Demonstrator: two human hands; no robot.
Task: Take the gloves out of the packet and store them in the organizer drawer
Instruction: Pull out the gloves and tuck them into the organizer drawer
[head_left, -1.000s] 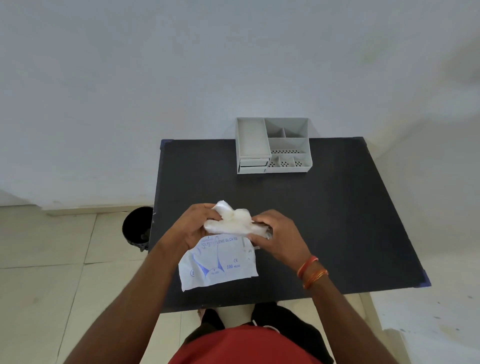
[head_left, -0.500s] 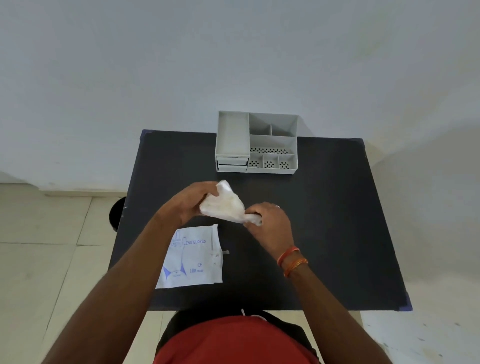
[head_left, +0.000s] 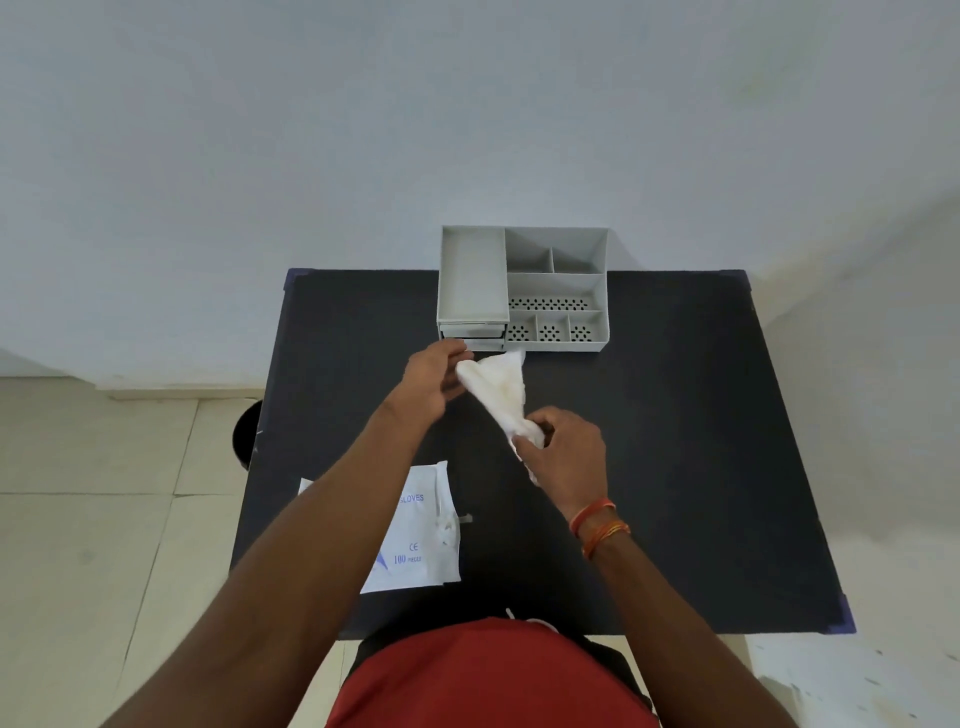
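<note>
Both hands hold a bunch of translucent white gloves (head_left: 496, 387) above the black table (head_left: 675, 441). The left hand (head_left: 434, 379) grips the upper end of the bunch, its fingers curled round the material, just in front of the drawer stack. The right hand (head_left: 569, 452) is closed on the lower end, with a tail of material showing below the fist. The bunch runs diagonally between the two hands.

The grey organizer (head_left: 522, 288) stands at the far edge of the table, against the wall. Its two small drawers (head_left: 471, 335) sit at the front left, below a long open tray.

The glove packet (head_left: 415, 540), white with blue print, lies flat at the near left of the table, partly hidden by the left forearm.
</note>
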